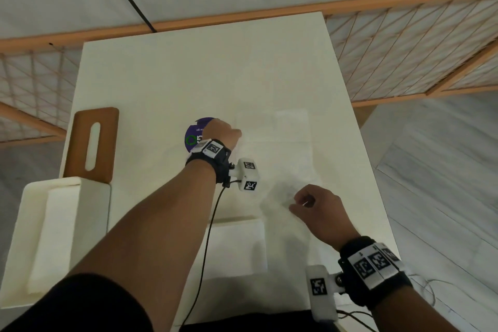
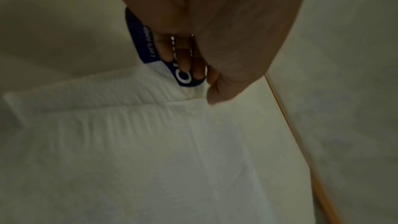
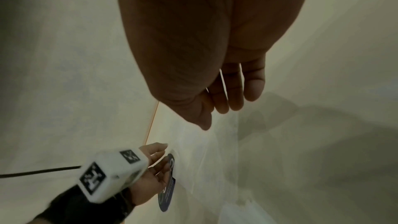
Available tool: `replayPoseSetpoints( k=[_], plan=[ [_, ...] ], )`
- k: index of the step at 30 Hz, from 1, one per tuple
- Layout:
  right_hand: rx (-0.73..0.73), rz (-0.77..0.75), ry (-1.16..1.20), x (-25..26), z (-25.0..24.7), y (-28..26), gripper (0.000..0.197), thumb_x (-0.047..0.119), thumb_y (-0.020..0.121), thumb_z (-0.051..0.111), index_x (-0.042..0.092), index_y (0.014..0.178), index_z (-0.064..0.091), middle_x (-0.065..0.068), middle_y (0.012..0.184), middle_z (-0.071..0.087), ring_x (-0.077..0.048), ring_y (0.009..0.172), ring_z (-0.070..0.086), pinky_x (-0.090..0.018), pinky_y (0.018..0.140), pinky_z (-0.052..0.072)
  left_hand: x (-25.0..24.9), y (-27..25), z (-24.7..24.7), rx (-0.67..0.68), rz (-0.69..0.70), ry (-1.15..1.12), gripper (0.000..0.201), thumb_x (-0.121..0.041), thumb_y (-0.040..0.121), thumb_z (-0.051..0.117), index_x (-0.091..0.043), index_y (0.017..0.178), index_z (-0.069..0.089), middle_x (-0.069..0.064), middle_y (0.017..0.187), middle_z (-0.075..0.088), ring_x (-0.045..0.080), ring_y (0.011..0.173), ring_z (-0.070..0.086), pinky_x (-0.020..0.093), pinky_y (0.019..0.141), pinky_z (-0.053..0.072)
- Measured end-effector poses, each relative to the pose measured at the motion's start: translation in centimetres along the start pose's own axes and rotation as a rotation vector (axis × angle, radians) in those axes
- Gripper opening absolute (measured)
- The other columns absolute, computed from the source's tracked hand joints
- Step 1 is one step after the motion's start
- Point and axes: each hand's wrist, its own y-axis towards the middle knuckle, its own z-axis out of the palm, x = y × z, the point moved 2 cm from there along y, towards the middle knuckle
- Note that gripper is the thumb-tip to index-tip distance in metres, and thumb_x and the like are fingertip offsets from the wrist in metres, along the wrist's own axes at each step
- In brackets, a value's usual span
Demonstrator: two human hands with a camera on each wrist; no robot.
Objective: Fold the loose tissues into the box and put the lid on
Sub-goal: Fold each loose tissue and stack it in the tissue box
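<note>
A thin white tissue lies spread over the middle of the white table. My left hand pinches its far left corner, just over a round purple sticker. My right hand pinches the near edge, which is lifted a little. The open white box stands at the near left with folded tissues inside. Its brown slotted lid leans behind the box.
Another folded tissue lies flat near the table's front edge, between my arms. A wooden lattice rail runs behind and to the right of the table. A black cable hangs from my left wrist camera.
</note>
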Motion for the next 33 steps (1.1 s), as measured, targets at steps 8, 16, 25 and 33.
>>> replayPoseSetpoints(
  k=[8, 16, 25, 33],
  plan=[
    [0.006, -0.008, -0.027, 0.7, 0.7, -0.2, 0.011, 0.024, 0.082, 0.077, 0.023, 0.081, 0.066, 0.012, 0.080, 0.066, 0.004, 0.070, 0.058, -0.005, 0.062, 0.041, -1.7, -0.4, 1.0, -0.029, 0.051, 0.099, 0.029, -0.025, 0.088, 0.062, -0.005, 0.107, 0.071, 0.013, 0.107, 0.071, 0.031, 0.099, 0.067, 0.035, 0.072, 0.050],
    [-0.036, 0.049, 0.028, 0.8, 0.1, 0.5, 0.009, 0.023, 0.082, 0.077, 0.020, 0.084, 0.068, 0.010, 0.081, 0.067, -0.002, 0.073, 0.060, -0.007, 0.059, 0.041, -1.1, -1.4, -0.9, -0.097, 0.110, -0.244, 0.011, -0.008, 0.083, 0.067, -0.016, 0.078, 0.060, -0.004, 0.081, 0.064, 0.019, 0.078, 0.061, 0.023, 0.059, 0.044],
    [-0.104, 0.058, 0.149, 2.4, -0.8, 1.8, 0.014, 0.026, 0.082, 0.080, 0.021, 0.089, 0.069, 0.008, 0.085, 0.070, -0.009, 0.079, 0.065, -0.016, 0.064, 0.044, -3.6, -4.1, -4.7, -0.121, 0.337, -0.451, 0.043, -0.011, 0.082, 0.071, -0.023, 0.120, 0.054, -0.007, 0.086, 0.057, 0.009, 0.075, 0.058, 0.021, 0.068, 0.044],
    [-0.043, 0.080, 0.727, 7.6, -1.8, 3.7, 0.092, 0.045, 0.069, 0.078, 0.022, 0.150, 0.039, 0.006, 0.147, 0.046, -0.010, 0.131, 0.047, -0.040, 0.114, 0.037, -0.7, -11.4, -11.2, 0.246, 0.327, -0.687, 0.033, -0.001, 0.082, 0.066, -0.003, 0.115, 0.064, 0.018, 0.107, 0.072, 0.029, 0.096, 0.071, 0.052, 0.094, 0.055]
  ],
)
